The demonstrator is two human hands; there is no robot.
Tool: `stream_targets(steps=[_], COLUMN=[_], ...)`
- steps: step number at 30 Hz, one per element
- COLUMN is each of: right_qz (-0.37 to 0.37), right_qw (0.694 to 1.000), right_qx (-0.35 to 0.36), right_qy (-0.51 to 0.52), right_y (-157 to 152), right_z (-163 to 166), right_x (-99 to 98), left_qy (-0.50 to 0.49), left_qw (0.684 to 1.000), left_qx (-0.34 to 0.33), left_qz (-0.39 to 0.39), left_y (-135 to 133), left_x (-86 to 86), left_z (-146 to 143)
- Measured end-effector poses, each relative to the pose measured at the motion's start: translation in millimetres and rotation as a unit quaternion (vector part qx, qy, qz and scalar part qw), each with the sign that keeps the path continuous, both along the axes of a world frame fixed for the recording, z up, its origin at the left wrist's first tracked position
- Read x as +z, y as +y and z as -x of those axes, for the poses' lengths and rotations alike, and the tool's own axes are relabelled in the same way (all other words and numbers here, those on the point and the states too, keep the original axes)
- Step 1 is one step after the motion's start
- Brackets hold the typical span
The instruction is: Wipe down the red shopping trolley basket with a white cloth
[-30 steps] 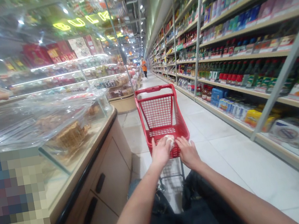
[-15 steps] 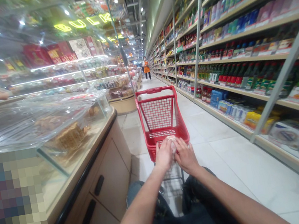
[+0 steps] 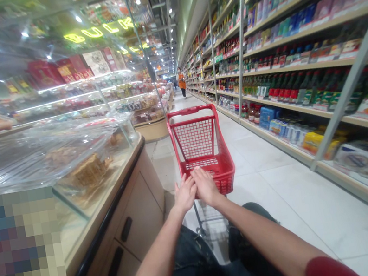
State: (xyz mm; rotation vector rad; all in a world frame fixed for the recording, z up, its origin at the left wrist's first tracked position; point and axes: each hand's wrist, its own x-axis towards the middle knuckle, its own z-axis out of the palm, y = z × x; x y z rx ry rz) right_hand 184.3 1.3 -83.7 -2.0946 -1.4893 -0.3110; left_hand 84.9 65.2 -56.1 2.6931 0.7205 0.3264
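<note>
Both of my hands are close together in front of the near rim of a red shopping cart (image 3: 226,183). My left hand (image 3: 185,194) has its fingers stretched and partly spread, with its fingertips at the side of the other hand. My right hand (image 3: 206,186) has its fingers bent and pressed together, overlapping the left fingertips. A small pale spot shows at the right fingertips; whatever is under them is hidden. The cart's grid back and red handle stand on the far side of its basket.
A glass-fronted counter (image 3: 108,188) with packaged food runs along the left. Tall shelves (image 3: 299,69) of bottles, cans and boxes line the right. Far down the tiled aisle (image 3: 277,188) a person in an orange apron (image 3: 181,82) faces this way.
My hands have shifted left, and the right now overlaps the left. The small whitish thing seen between them is now mostly hidden. The cart has turned slightly; the distant person has changed stance.
</note>
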Motion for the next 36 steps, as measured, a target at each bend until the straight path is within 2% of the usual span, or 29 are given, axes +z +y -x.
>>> stream_targets(steps=[3, 5, 7, 10, 15, 18, 23, 26, 31, 33, 36], right_qz=[-0.084, -0.151, -0.179, -0.142, -0.063, -0.038, -0.066, -0.089, -0.063, -0.064, -0.102], right_qw=[0.996, 0.987, 0.978, 0.979, 0.985, 0.986, 0.984, 0.986, 0.992, 0.99, 0.986], right_qx=[0.008, -0.02, -0.062, -0.081, -0.035, -0.062, -0.132, -0.107, -0.034, -0.027, -0.069], right_qy=[-0.025, -0.058, -0.091, -0.126, -0.157, -0.15, -0.101, -0.087, -0.108, -0.119, -0.116], right_y=[-7.3, -19.3, -31.1, -38.3, -34.5, -48.2, -78.1, -73.4, -52.4, -54.6, -68.7], right_z=[-26.3, -46.5, -60.1, -58.4, -33.4, -44.7, -81.2, -75.2, -48.1, -52.7, -73.4], right_x=[-6.1, -9.7, -14.2, -22.8, -26.1, -22.8, -26.9, -30.8, -28.8, -28.5, -31.1], left_qy=[0.009, 0.02, 0.031, 0.046, 0.066, 0.068, 0.06, 0.064, 0.075, 0.078, 0.077], left_qw=[1.0, 0.999, 0.998, 0.995, 0.99, 0.99, 0.991, 0.99, 0.988, 0.988, 0.988], left_qx=[0.023, 0.036, 0.043, 0.057, 0.059, 0.052, 0.054, 0.056, 0.05, 0.05, 0.048], left_qz=[-0.003, -0.021, -0.039, -0.068, -0.109, -0.112, -0.109, -0.111, -0.126, -0.127, -0.124], left_y=[-0.7, -3.1, -6.5, -11.4, -13.8, -13.1, -14.8, -15.7, -13.8, -13.3, -14.3], left_x=[1.6, 0.9, -1.5, -6.3, -8.7, -7.9, -11.0, -12.9, -11.1, -10.0, -9.3], left_z=[-3.2, -5.5, -7.9, -11.4, -10.9, -8.7, -10.5, -12.4, -11.1, -10.7, -11.9])
